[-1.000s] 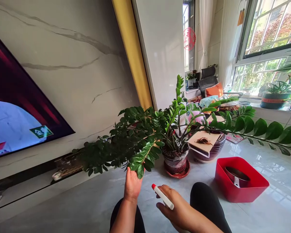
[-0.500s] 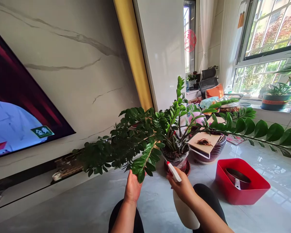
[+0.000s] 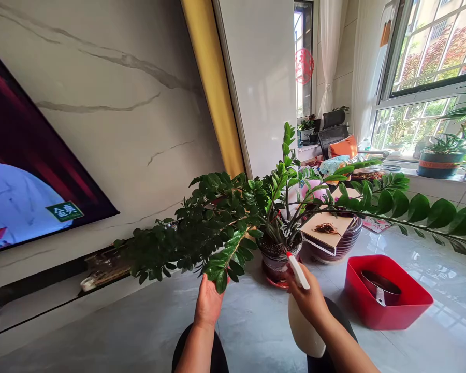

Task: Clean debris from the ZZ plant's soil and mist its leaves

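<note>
A leafy green plant (image 3: 233, 217) grows from a dark glossy pot (image 3: 275, 264) on a red saucer on the grey floor. My left hand (image 3: 207, 303) is raised under the tip of a low frond, fingers closed on its end leaves. My right hand (image 3: 310, 300) grips a white spray bottle (image 3: 301, 316) with a red nozzle tip, held up in front of the pot, its nozzle pointing towards the plant's base.
A red square tub (image 3: 388, 295) with a metal pan inside sits on the floor to the right. Behind the pot is a glass bowl (image 3: 339, 243) topped with cardboard. A TV screen (image 3: 27, 171) hangs on the marble wall at left. More potted plants line the windowsill (image 3: 438, 171).
My right hand has lifted the spray bottle from low near my lap up and forward to the pot. My left hand has stayed at the frond's tip.
</note>
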`<state>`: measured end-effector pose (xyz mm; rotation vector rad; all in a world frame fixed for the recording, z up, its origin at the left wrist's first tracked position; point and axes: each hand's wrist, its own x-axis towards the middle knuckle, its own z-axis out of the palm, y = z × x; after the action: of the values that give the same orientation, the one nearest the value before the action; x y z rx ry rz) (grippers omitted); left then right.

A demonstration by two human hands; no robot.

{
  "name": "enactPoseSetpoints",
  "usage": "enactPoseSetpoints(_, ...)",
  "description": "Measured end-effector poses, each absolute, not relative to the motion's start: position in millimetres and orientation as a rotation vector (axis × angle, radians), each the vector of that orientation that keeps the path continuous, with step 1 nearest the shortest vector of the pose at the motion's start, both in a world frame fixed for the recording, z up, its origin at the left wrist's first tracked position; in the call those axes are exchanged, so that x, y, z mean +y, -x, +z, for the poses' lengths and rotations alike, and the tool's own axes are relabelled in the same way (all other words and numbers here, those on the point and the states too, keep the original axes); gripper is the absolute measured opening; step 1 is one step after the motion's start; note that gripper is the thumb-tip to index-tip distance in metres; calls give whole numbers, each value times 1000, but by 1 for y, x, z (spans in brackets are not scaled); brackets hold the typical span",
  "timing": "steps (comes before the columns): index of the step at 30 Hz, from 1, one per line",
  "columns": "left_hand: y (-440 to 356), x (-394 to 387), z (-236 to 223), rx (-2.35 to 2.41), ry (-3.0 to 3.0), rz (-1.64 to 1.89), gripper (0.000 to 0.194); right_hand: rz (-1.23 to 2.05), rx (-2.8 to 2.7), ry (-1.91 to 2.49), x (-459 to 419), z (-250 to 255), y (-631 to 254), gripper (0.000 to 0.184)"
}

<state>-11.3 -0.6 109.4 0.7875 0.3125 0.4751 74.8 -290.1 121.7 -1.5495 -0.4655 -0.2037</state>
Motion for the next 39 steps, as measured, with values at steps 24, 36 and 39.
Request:
enactPoseSetpoints(24,9,20,94,402,-706,455,45,-303,-357,1517,-323,149,-69,42)
enactPoseSetpoints(36,13,22,64,553,-674,416,30,-185,-309,1573,-322,145,-58,60)
enactPoseSetpoints(39,19,22,54,577,-678,397,36,-150,-344,1603,-315,151,-49,55)
